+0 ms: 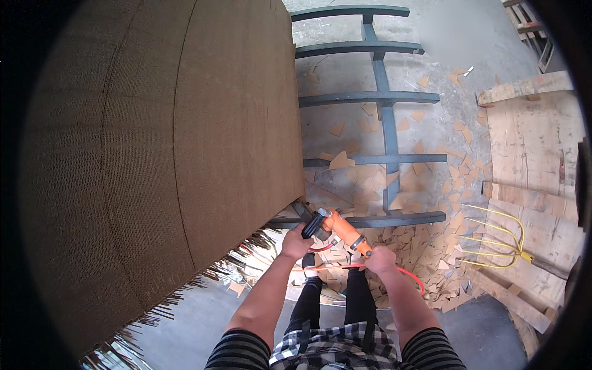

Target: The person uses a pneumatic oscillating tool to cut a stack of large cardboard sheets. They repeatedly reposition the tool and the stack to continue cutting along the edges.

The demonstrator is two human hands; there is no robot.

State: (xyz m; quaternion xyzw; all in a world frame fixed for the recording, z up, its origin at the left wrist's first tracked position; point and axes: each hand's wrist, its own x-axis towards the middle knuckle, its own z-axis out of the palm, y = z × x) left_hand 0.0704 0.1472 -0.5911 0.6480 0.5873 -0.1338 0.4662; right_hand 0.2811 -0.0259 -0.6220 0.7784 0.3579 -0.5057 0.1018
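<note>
An orange power tool (347, 230) with a black side handle hangs in front of me, angled toward the near right corner of a tall stack of brown cardboard sheets (240, 123). My left hand (296, 241) is closed round the black handle near the tool's head. At the rear end, my right hand (380, 259) grips the orange body. The head reaches the stack's corner; whether it touches the cardboard I cannot tell. A red-orange hose (336, 267) runs below the tool and past my right forearm. Ragged strips (166, 305) stick out along the stack's near edge.
A dark blue-grey metal rack (386, 132) extends right from the stack. Cardboard scraps (425, 246) litter the floor around my feet and under the rack. At the right, a yellow-tined fork (518, 254) leans by wooden boards (533, 148). A pallet (531, 31) stands at the far right.
</note>
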